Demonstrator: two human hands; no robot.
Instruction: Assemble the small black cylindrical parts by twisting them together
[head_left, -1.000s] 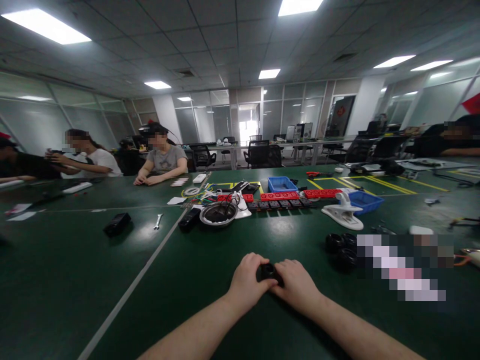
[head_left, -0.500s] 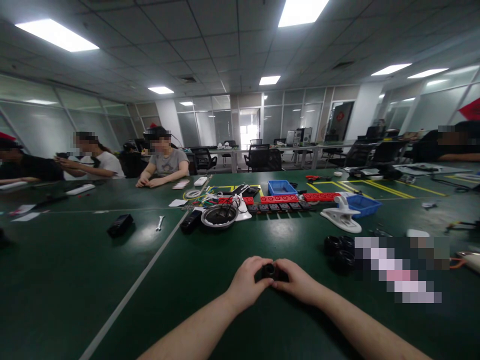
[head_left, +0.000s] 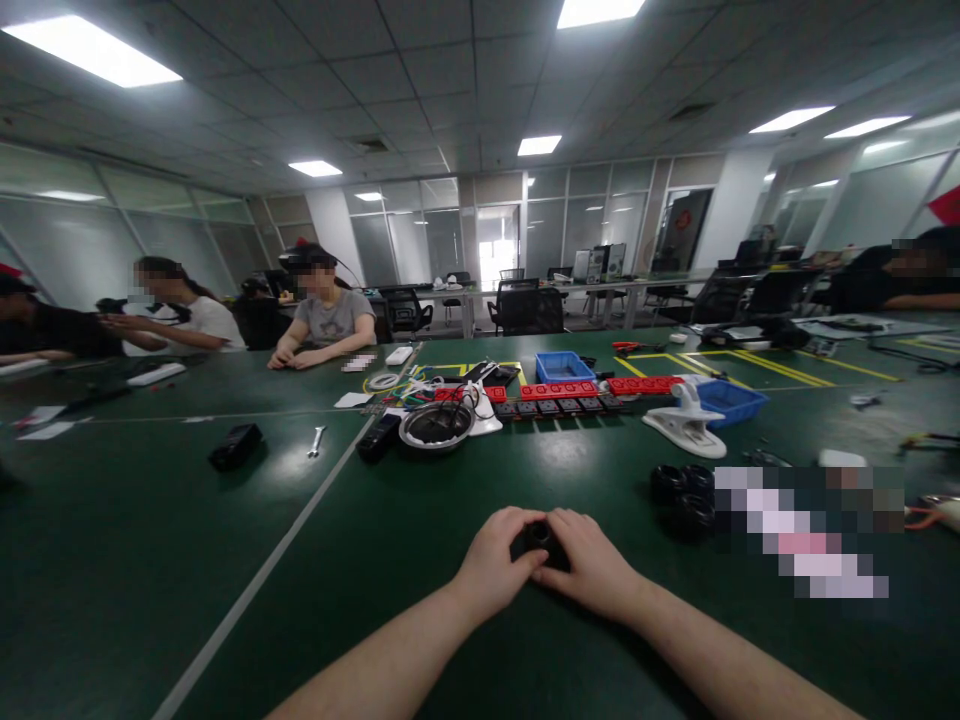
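Both of my hands meet low on the green table (head_left: 225, 520), closed round one small black part (head_left: 537, 540). My left hand (head_left: 495, 558) grips it from the left with curled fingers. My right hand (head_left: 592, 562) covers it from the right and above. Most of the part is hidden between my fingers. A cluster of black rings (head_left: 682, 495) lies on the table to the right of my hands.
Farther back lie a metal bowl (head_left: 436, 425), a row of red and black socket blocks (head_left: 570, 398), two blue bins (head_left: 564, 367), a white clamp (head_left: 686, 425), a wrench (head_left: 316, 441) and a black box (head_left: 235, 446). Other people sit along the table's far left side and far right.
My hands have stayed in place on the black part, with small finger shifts; my right hand now covers more of it. The view has bobbed slightly.
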